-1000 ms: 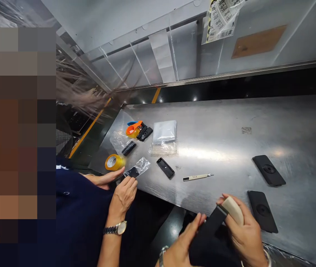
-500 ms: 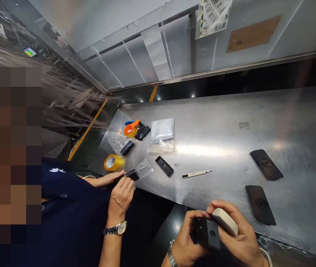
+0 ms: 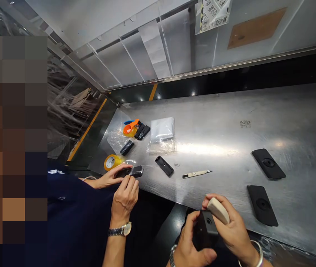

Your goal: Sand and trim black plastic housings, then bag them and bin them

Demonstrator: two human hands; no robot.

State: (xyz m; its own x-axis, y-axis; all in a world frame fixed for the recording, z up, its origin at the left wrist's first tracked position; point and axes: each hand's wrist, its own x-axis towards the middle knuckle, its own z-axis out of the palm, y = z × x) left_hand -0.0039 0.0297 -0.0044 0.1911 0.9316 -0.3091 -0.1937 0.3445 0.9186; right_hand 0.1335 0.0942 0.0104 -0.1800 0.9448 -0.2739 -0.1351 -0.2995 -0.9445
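Note:
At the bottom right, my left hand [image 3: 187,243] is wrapped round a black box-shaped part [image 3: 208,226] that has a round hole in its end face. My right hand [image 3: 234,230] grips a cream block with rounded edges [image 3: 218,210], held right beside the black part. Whether block and part touch is hard to make out. To the right on the metal table [image 3: 216,133] lie two flat black plates, an upper plate [image 3: 269,164] and a lower plate [image 3: 262,205], each with a round ring in its middle.
A co-worker's hands [image 3: 126,193] hold a black part in clear film at the left. Near them lie a yellow tape roll [image 3: 112,162], an orange tape dispenser [image 3: 131,128], a stack of clear bags [image 3: 162,129], a black tray-like shell [image 3: 164,165] and a pen-like knife [image 3: 197,174].
My right hand with the cream block has shifted slightly left and up. The black part has turned in my left hand, showing more of its holed face. The co-worker's hands have moved along the wrapped part.

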